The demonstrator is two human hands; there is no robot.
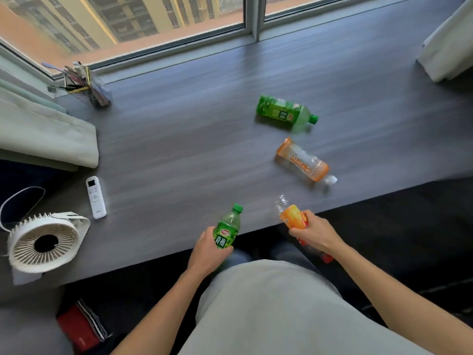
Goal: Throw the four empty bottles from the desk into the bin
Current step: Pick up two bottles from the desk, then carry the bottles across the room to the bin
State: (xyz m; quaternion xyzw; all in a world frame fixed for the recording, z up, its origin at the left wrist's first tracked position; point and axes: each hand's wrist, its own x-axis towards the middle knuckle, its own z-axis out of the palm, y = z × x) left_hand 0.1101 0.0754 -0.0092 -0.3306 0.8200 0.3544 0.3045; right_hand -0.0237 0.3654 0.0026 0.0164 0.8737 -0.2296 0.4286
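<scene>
My left hand grips a small green bottle with a green cap, held upright over the desk's front edge. In my right hand is an orange-labelled clear bottle, tilted with its clear end pointing up and left. Two more bottles lie on their sides on the dark grey desk: a green one further back, cap to the right, and an orange-labelled one with a white cap nearer the front edge. No bin is in view.
A white desk fan stands at the desk's front left, with a white remote beside it. A mesh pen holder leans at the back left by the window. Curtains hang at both sides. A red item lies on the floor.
</scene>
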